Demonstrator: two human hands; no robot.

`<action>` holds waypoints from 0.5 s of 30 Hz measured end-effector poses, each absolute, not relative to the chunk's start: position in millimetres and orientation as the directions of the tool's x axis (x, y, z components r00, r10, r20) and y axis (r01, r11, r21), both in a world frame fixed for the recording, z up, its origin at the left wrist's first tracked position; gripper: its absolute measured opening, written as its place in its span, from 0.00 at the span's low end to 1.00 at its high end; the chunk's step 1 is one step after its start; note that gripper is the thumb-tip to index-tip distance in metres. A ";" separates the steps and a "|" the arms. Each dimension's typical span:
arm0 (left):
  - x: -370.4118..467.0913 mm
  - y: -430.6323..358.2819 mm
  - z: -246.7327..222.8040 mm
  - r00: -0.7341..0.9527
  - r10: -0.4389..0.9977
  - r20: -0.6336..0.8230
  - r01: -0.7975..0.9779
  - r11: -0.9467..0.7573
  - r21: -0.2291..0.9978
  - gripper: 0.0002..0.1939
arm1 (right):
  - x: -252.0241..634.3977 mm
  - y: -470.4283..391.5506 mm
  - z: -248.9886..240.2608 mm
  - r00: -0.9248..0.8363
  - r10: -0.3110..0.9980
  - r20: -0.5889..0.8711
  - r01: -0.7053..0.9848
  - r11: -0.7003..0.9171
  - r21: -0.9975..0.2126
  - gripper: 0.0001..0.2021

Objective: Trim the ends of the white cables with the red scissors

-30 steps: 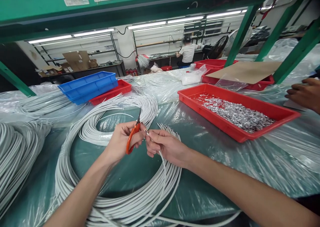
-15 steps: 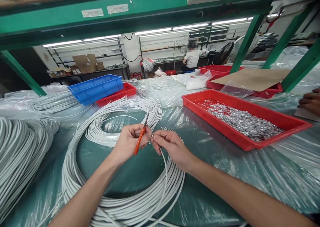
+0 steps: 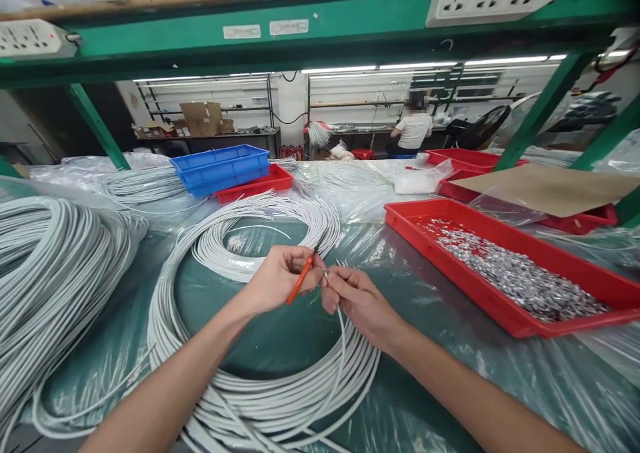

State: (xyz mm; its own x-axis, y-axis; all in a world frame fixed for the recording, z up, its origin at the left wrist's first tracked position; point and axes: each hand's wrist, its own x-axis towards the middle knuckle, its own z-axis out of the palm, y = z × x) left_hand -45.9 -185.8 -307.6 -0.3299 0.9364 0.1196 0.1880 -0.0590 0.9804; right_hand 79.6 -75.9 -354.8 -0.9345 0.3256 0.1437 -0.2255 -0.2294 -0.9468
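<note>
My left hand [image 3: 280,276] is closed round an orange-handled tool [image 3: 301,281], whose dark tip points up and away. Beside it, my right hand [image 3: 357,296] pinches the end of a white cable [image 3: 342,333]. The fingertips of both hands meet at a small shiny piece on the cable end, partly hidden by the fingers. Below and around the hands lies a large coil of white cable [image 3: 170,306], with a smaller coil [image 3: 205,246] behind it.
To the right is a red tray [image 3: 450,273] of small metal pieces [image 3: 520,276]. A thick cable bundle [image 3: 60,273] lies at left. Behind stand blue trays [image 3: 220,170] and a red tray [image 3: 280,180]. A green shelf beam [image 3: 350,36] crosses above; a person [image 3: 414,130] sits far back.
The camera view has turned, so the scene sits further right and more level. Both hands stay together at the cable end, with the orange-handled tool still in my left hand.
</note>
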 end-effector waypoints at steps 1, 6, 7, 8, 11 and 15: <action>-46.2 -186.2 -307.6 -0.321 0.939 0.121 0.185 -0.063 0.981 0.09 | 79.7 -74.9 -355.6 -0.945 0.299 0.136 -0.218 -0.264 -0.939 0.17; -47.9 -188.6 -307.9 -0.244 0.961 0.132 0.205 -0.082 0.975 0.09 | 80.9 -64.9 -358.9 -0.986 0.091 0.141 -0.166 -0.408 -0.898 0.16; -48.0 -188.9 -307.9 -0.224 0.965 0.134 0.217 -0.085 0.973 0.09 | 81.4 -62.8 -358.7 -0.987 0.046 0.151 -0.157 -0.395 -0.905 0.16; -48.1 -189.1 -308.0 -0.204 0.969 0.135 0.226 -0.088 0.970 0.09 | 81.9 -61.1 -358.3 -0.987 0.006 0.162 -0.152 -0.367 -0.918 0.16; -48.3 -189.1 -308.7 -0.166 0.978 0.130 0.231 -0.089 0.969 0.11 | 82.9 -59.2 -356.2 -0.982 -0.064 0.176 -0.153 -0.270 -0.951 0.17; -52.1 -186.8 -311.7 -0.200 0.972 0.121 0.221 -0.076 0.972 0.12 | 82.2 -61.4 -355.0 -0.983 0.002 0.184 -0.179 -0.243 -0.953 0.15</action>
